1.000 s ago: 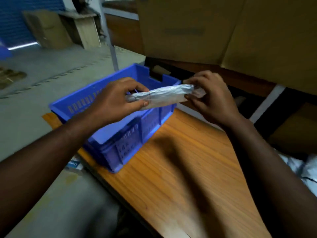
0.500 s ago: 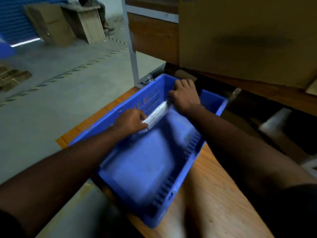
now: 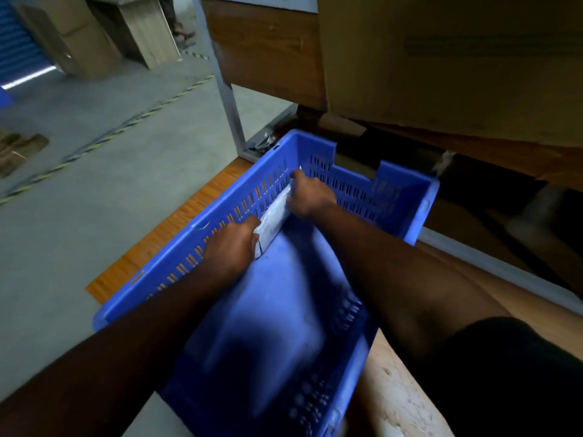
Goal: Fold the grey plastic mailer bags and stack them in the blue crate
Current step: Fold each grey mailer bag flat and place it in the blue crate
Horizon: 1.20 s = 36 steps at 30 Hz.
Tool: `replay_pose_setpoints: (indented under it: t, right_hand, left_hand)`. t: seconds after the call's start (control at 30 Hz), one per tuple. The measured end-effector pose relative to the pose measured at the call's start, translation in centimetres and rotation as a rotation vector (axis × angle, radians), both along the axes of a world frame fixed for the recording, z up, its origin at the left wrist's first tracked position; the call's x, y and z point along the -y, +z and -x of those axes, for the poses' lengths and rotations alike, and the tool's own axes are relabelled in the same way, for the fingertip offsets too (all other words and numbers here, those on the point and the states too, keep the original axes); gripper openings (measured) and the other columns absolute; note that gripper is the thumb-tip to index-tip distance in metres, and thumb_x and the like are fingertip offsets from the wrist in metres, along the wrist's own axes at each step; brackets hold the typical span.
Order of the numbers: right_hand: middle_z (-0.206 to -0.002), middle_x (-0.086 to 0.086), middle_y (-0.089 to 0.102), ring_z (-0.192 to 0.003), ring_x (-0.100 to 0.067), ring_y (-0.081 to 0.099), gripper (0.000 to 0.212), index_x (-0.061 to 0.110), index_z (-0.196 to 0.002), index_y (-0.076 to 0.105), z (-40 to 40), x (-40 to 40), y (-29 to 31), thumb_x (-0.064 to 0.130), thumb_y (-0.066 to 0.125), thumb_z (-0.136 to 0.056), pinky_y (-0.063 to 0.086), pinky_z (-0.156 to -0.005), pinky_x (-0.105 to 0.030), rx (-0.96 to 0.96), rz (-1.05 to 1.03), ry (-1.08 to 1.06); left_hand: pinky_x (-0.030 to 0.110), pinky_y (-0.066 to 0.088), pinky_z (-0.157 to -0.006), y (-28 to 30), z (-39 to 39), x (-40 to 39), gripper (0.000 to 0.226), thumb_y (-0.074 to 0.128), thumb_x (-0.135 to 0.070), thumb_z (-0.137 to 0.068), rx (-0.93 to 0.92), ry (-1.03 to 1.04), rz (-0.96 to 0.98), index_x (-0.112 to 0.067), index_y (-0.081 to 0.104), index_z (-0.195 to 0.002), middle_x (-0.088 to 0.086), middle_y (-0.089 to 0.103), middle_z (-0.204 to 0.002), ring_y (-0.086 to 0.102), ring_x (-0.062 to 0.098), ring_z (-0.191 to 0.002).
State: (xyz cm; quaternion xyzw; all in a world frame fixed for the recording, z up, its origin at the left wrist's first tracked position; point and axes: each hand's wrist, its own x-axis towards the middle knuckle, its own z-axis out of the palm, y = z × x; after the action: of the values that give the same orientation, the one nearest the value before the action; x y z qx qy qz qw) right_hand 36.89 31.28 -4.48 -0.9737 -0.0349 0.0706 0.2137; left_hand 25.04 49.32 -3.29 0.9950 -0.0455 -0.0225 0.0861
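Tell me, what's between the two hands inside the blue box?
The folded grey mailer bag, seen in the head view, spans from left hand to right hand, against the crate's slotted wall.

Both arms are reaching forward; the left hand (image 3: 232, 247) and right hand (image 3: 310, 197) are curling, knuckles up, fingers gripping.

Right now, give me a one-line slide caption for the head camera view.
Both hands, left and right, set a folded grey mailer bag against the blue crate's slotted side wall.

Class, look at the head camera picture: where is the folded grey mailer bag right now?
The folded grey mailer bag lies inside the blue crate, against its slotted left wall, held between the left hand and right hand.
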Motion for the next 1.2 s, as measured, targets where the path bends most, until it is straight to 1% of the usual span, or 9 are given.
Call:
replay_pose_setpoints:
  t: [0.2,0.4,0.5,0.63,0.77,0.87,0.93,1.03,1.2]
  right_hand:
    - [-0.127,-0.016,0.062,-0.108,-0.039,0.070,0.067,0.019,-0.128,0.044,-2.0,-2.1,-0.7,0.043,0.076,-0.075,0.060,-0.089,-0.053,-0.249,-0.488,-0.325]
    - [-0.130,-0.017,0.062,-0.098,-0.040,0.074,0.065,0.005,-0.139,0.047,-1.7,-2.7,-1.5,0.027,0.077,-0.085,0.064,-0.072,-0.055,-0.306,-0.544,-0.374]
    - [-0.134,-0.019,0.058,-0.104,-0.041,0.069,0.069,0.006,-0.144,0.042,-2.0,-3.1,-2.1,0.025,0.077,-0.087,0.063,-0.064,-0.059,-0.333,-0.605,-0.406]
    - [-0.139,-0.017,0.053,-0.116,-0.041,0.064,0.083,0.009,-0.147,0.034,-2.3,-3.3,-2.4,0.038,0.080,-0.085,0.063,-0.073,-0.058,-0.315,-0.582,-0.402]
    - [-0.144,-0.020,0.057,-0.123,-0.038,0.063,0.094,0.007,-0.149,0.038,-2.1,-2.5,-2.2,0.058,0.075,-0.079,0.056,-0.100,-0.052,-0.302,-0.437,-0.351]
    - [-0.133,-0.019,0.065,-0.120,-0.035,0.066,0.065,0.006,-0.135,0.057,-0.3,-1.3,0.8,0.051,0.065,-0.089,0.055,-0.102,-0.048,-0.272,-0.396,-0.300]
    - [-0.111,-0.015,0.074,-0.103,-0.032,0.073,0.041,0.010,-0.106,0.068,1.6,0.0,3.5,0.047,0.064,-0.089,0.061,-0.091,-0.048,-0.205,-0.428,-0.297]
    - [-0.088,-0.005,0.077,-0.078,-0.021,0.075,0.024,0.020,-0.081,0.070,6.7,2.1,7.3,0.043,0.069,-0.088,0.063,-0.072,-0.041,0.029,-0.762,-0.329]
    - [-0.098,-0.006,0.079,-0.083,-0.017,0.073,0.010,0.021,-0.101,0.071,21.7,8.5,13.3,0.021,0.061,-0.103,0.053,-0.065,-0.023,0.369,-1.184,-0.327]
  left_hand:
    - [0.043,0.050,-0.082,-1.0,-0.6,-0.4,0.018,0.066,-0.025,-0.096,0.019,0.150,0.337,-0.022,0.066,-0.114,0.011,0.074,-0.103,0.066,0.037,-0.104]
    - [0.044,0.050,-0.076,-0.6,-0.3,-0.1,0.013,0.048,-0.025,-0.105,0.062,-0.033,-0.170,-0.021,0.054,-0.115,0.010,0.065,-0.119,0.066,0.037,-0.106]
    - [0.042,0.051,-0.070,-0.9,0.0,0.4,0.041,0.062,-0.024,-0.098,0.169,-0.163,-0.318,-0.016,0.051,-0.137,0.008,0.054,-0.123,0.062,0.031,-0.105]
    - [0.037,0.043,-0.053,-1.9,-0.9,0.0,0.033,0.090,-0.016,-0.066,0.234,-0.268,-0.460,-0.014,0.069,-0.090,0.006,0.059,-0.089,0.059,0.029,-0.078]
    - [0.045,0.050,-0.067,-1.4,-0.6,-0.3,0.018,0.073,-0.016,-0.081,0.200,-0.238,-0.284,-0.011,0.064,-0.096,0.010,0.057,-0.102,0.058,0.034,-0.091]
    - [0.047,0.052,-0.080,-0.5,0.1,0.2,0.025,0.062,-0.026,-0.090,0.194,-0.235,-0.198,-0.010,0.066,-0.109,0.011,0.061,-0.113,0.058,0.036,-0.103]
    - [0.046,0.051,-0.088,0.6,0.7,0.7,0.032,0.058,-0.029,-0.093,0.195,-0.237,-0.119,-0.011,0.068,-0.117,0.011,0.065,-0.115,0.059,0.035,-0.106]
    - [0.043,0.049,-0.088,2.7,2.1,2.1,0.036,0.055,-0.030,-0.089,0.300,-0.253,0.107,-0.015,0.072,-0.117,0.008,0.070,-0.112,0.063,0.034,-0.102]
    - [0.035,0.047,-0.097,7.5,5.8,8.8,0.029,0.059,-0.024,-0.094,0.401,-0.505,0.459,-0.016,0.071,-0.119,0.000,0.071,-0.114,0.063,0.023,-0.104]
